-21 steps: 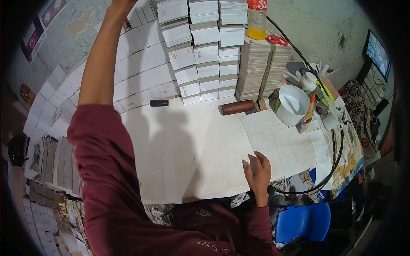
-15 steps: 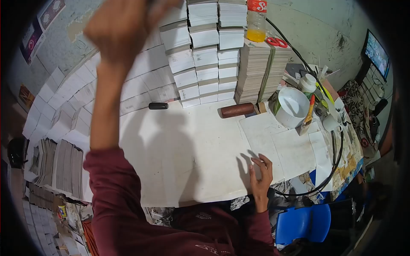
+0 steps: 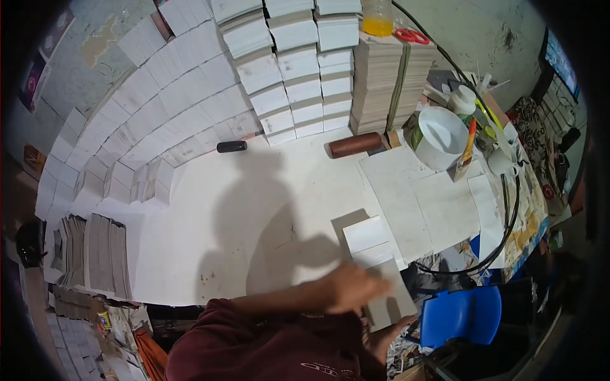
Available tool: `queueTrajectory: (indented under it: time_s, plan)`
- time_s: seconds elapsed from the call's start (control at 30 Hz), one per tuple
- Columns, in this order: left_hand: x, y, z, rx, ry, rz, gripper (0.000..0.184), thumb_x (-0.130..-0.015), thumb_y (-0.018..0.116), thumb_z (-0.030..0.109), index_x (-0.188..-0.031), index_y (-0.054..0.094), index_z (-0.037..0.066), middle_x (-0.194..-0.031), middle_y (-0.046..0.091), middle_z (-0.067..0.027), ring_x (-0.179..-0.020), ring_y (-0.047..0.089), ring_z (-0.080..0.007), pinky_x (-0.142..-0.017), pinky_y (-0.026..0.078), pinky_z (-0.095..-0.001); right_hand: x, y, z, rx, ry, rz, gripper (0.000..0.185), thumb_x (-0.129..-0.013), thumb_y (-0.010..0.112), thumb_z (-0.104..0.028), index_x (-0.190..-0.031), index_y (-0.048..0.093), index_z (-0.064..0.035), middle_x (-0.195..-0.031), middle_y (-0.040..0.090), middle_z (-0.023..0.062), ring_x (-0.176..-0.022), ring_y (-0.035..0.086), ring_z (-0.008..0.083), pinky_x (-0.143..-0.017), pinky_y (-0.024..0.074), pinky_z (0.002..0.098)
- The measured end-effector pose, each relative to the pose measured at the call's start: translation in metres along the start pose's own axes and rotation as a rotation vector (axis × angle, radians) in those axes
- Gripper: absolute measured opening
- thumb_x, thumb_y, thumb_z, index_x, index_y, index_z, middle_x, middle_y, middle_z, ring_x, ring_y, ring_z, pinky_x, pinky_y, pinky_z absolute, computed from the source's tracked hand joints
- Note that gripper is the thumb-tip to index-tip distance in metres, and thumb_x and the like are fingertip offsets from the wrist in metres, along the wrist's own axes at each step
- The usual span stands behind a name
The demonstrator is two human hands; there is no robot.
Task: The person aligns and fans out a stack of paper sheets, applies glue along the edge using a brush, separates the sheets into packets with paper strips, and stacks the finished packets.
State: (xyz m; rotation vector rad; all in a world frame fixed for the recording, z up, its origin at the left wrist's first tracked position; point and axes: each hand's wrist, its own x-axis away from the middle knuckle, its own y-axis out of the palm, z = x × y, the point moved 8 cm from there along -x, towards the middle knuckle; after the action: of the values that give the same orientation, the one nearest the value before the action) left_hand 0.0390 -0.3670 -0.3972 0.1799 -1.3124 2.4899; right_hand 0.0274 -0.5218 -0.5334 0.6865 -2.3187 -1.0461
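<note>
A bundle of paper blocks [image 3: 389,291], white at its far end and grey-topped nearer me, stands at the table's front edge, right of the middle. My right hand [image 3: 382,338] grips its near end from below, with the thumb along the side. Over the bundle's left side is my left hand [image 3: 357,289], its arm stretched across my body. Motion smears its fingers, so I cannot see whether they touch the bundle.
Tall stacks of white paper blocks [image 3: 279,63] line the back and left. A dark cylinder [image 3: 232,147], a brown roller [image 3: 355,145], a white tub [image 3: 440,138], a brush [image 3: 466,152], red scissors [image 3: 413,35] and a bottle [image 3: 378,19] stand about. A blue chair [image 3: 460,316] is at right.
My left hand has come down from the stacks at the back left to the front right. A bundle of paper blocks is now in my right hand, which was bare and has moved lower.
</note>
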Motion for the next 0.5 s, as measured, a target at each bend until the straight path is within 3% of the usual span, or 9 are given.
queueTrajectory:
  time_s: [0.03,0.07,0.13,0.17,0.2,0.3,0.4,0.47,0.5]
  plan:
    - [0.002,-0.027,-0.018,-0.091,-0.074,0.395,0.053,-0.1,0.064,0.037,-0.148,0.056,0.014,-0.125,0.072,-0.0139,-0.091,0.073,-0.028,-0.079,0.061,-0.042,-0.002,0.013,-0.015,0.01,-0.027,0.314,0.088,-0.097,0.052,-0.074,-0.152,0.04,-0.0072,-0.142,0.056,0.0141,-0.121,0.064,0.0342,-0.089,0.062,0.0596]
    - [0.001,-0.052,-0.034,0.123,-0.008,0.644,0.068,-0.097,0.069,0.044,-0.154,0.048,0.015,-0.138,0.066,-0.015,-0.113,0.069,-0.0303,-0.099,0.054,-0.0472,0.0,0.009,-0.023,0.013,-0.022,0.319,0.088,-0.097,0.052,-0.074,-0.152,0.04,-0.0072,-0.142,0.056,0.0141,-0.121,0.064,0.0342,-0.089,0.062,0.0596]
    - [-0.007,-0.073,-0.045,-0.295,-0.079,0.758,0.082,-0.094,0.067,0.055,-0.159,0.039,0.012,-0.157,0.048,-0.0191,-0.147,0.043,-0.034,-0.121,0.03,-0.0577,-0.007,-0.004,-0.039,0.301,0.099,0.416,0.069,-0.102,0.064,-0.047,-0.149,0.041,-0.0018,-0.139,0.055,0.0181,-0.12,0.064,0.0355,-0.089,0.0634,0.0574]
    - [-0.02,-0.055,-0.065,-0.118,-0.219,0.533,0.082,-0.093,0.07,0.053,-0.159,0.041,0.015,-0.157,0.048,-0.0175,-0.148,0.042,-0.0338,-0.122,0.03,-0.0561,-0.008,0.004,-0.048,0.306,0.087,0.426,0.06,-0.1,0.067,-0.03,-0.147,0.043,0.0001,-0.137,0.056,0.021,-0.118,0.065,0.0349,-0.085,0.066,0.0527]
    - [-0.028,-0.037,-0.078,0.062,-0.348,0.307,0.081,-0.092,0.072,0.052,-0.159,0.042,0.017,-0.157,0.049,-0.0159,-0.15,0.041,-0.0336,-0.123,0.031,-0.0546,-0.005,0.006,-0.056,0.314,0.084,0.423,0.06,-0.1,0.067,-0.03,-0.147,0.043,0.0001,-0.137,0.056,0.021,-0.118,0.065,0.0349,-0.085,0.066,0.0527]
    - [-0.03,-0.048,-0.084,0.247,0.058,0.434,0.069,-0.098,0.069,0.044,-0.156,0.045,0.016,-0.153,0.051,-0.0214,-0.144,0.047,-0.0373,-0.118,0.04,-0.0486,-0.007,0.019,-0.074,0.36,0.041,0.312,0.061,-0.099,0.069,-0.029,-0.146,0.044,0.0013,-0.136,0.055,0.0212,-0.118,0.064,0.0349,-0.084,0.0661,0.0559]
    - [-0.016,-0.052,-0.098,0.509,0.03,0.39,0.06,-0.099,0.069,0.037,-0.153,0.05,0.019,-0.154,0.051,-0.0226,-0.144,0.047,-0.0389,-0.116,0.043,-0.0432,-0.004,0.028,-0.08,0.434,0.0,0.307,0.054,-0.099,0.071,-0.026,-0.14,0.051,0.0032,-0.132,0.059,0.0204,-0.118,0.064,0.0315,-0.088,0.0626,0.0487]
    - [0.002,-0.053,-0.083,0.224,0.146,0.559,0.066,-0.097,0.071,0.035,-0.154,0.047,0.012,-0.142,0.059,-0.0241,-0.127,0.062,-0.0396,-0.104,0.053,-0.0441,0.0,0.026,-0.093,0.955,-0.087,0.331,0.048,-0.098,0.073,-0.025,-0.132,0.058,0.0059,-0.124,0.064,0.0193,-0.113,0.065,0.0278,-0.091,0.0555,0.0415]
    - [0.012,-0.053,-0.077,0.018,-0.03,0.593,0.07,-0.096,0.071,0.032,-0.155,0.043,0.007,-0.131,0.064,-0.0237,-0.112,0.068,-0.0395,-0.095,0.057,-0.0444,0.006,0.046,-0.097,0.988,-0.123,0.378,0.044,-0.098,0.074,-0.027,-0.123,0.064,0.0077,-0.115,0.068,0.0187,-0.108,0.064,0.0256,-0.094,0.0489,0.0371]
